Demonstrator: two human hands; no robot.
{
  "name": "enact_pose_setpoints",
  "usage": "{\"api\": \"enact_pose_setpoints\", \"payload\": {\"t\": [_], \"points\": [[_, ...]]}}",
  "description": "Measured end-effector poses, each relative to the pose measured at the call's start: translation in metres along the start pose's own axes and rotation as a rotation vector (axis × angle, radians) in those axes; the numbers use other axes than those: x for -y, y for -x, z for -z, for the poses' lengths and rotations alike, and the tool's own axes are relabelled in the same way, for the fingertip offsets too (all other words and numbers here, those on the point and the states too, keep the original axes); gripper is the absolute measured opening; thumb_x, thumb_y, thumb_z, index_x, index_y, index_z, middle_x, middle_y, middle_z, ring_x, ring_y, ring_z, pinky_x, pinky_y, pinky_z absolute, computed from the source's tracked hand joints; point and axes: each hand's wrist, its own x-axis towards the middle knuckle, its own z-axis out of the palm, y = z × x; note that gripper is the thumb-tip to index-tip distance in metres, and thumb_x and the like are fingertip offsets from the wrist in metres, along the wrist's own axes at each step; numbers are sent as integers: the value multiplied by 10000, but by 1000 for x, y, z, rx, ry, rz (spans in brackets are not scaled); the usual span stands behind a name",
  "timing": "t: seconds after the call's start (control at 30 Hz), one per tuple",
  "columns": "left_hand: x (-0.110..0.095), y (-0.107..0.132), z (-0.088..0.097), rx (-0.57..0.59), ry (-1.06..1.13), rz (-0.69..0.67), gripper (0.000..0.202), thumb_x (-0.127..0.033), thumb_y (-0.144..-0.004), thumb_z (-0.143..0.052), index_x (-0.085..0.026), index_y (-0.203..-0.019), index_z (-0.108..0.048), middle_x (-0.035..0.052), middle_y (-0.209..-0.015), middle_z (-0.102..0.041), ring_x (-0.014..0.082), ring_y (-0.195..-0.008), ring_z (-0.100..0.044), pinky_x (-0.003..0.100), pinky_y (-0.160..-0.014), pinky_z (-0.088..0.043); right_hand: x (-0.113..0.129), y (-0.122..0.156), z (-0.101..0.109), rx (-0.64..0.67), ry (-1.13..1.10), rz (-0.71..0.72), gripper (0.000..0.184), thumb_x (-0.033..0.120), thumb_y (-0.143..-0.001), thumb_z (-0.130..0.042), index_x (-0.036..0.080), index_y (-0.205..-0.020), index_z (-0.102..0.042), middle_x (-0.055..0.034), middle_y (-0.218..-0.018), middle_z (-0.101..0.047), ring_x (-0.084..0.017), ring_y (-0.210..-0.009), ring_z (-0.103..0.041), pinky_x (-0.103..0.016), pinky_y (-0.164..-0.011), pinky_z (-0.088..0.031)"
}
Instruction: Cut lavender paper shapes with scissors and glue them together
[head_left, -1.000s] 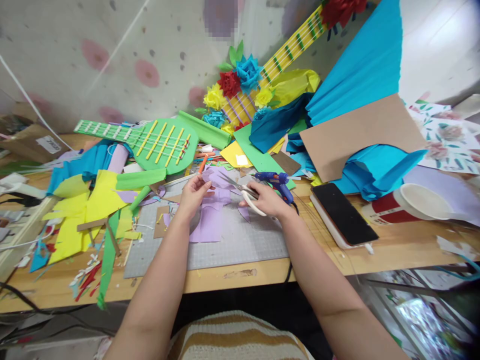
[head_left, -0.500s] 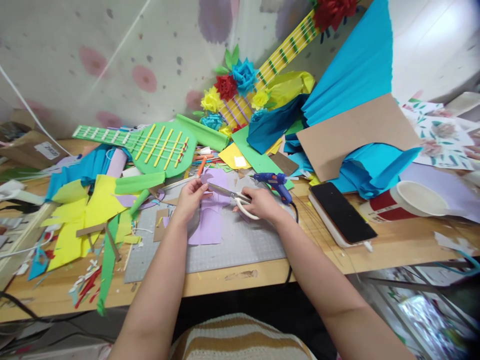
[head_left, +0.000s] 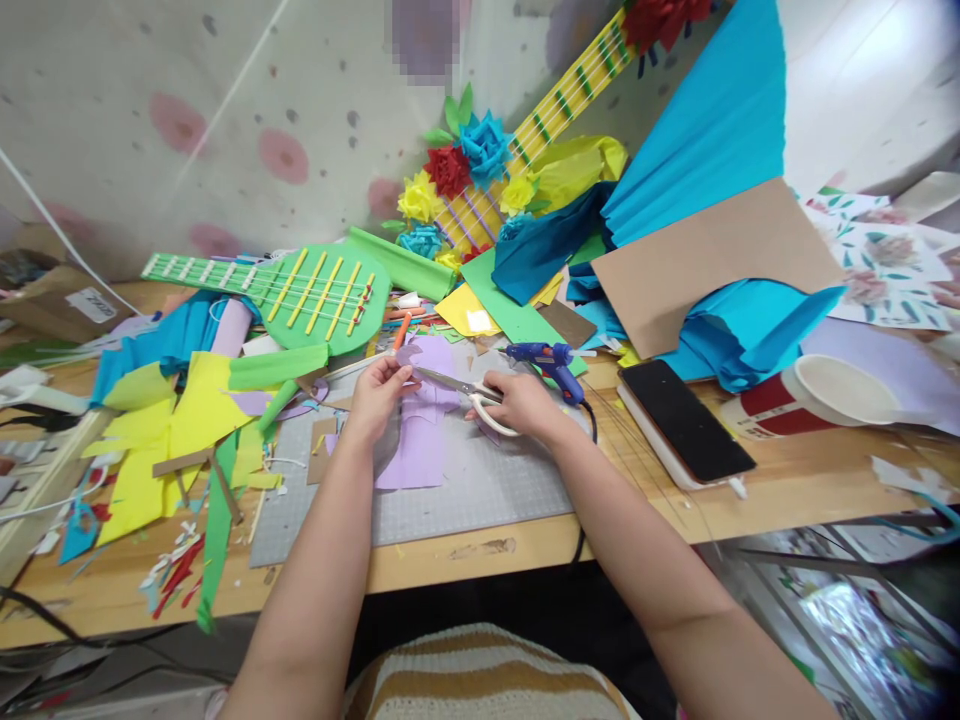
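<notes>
My right hand [head_left: 517, 402] is wrapped around the white handles of a pair of scissors [head_left: 448, 381]. Their metal blades point left, and the tips reach the fingertips of my left hand [head_left: 381, 395]. Thumb and finger of that hand pinch a small piece of purple paper [head_left: 408, 354], partly hidden by the fingers. Under both hands, sheets of purple paper [head_left: 418, 455] lie on a grey cutting mat [head_left: 495, 495]. Just beyond my right hand rests a blue glue gun [head_left: 551, 362].
A green paper guitar [head_left: 330, 300] lies at the back left; a flowered yellow guitar [head_left: 559, 115] leans on the wall. Yellow paper scraps [head_left: 199, 405] spread on the left. To the right are a phone [head_left: 686, 420], a paper cup [head_left: 802, 400] and brown cardboard [head_left: 705, 255].
The camera view has shifted slightly. Both hands, the scissors and the purple piece stay nearly where they were.
</notes>
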Motion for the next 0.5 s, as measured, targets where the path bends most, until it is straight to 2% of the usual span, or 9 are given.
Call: {"api": "enact_pose_setpoints", "payload": {"t": [0.5], "points": [[3,-2,1,-2,40,83,309,-318,-537,-761,-145,-672,-544,-23,-620,-565,91,-563,-574,244,-612,-499,-1,0,-1,23,-45,0,380,567,-659,-579,193,-649,-516,28,-546,-470,-101,-523,-373,-224,-505,-203]]}}
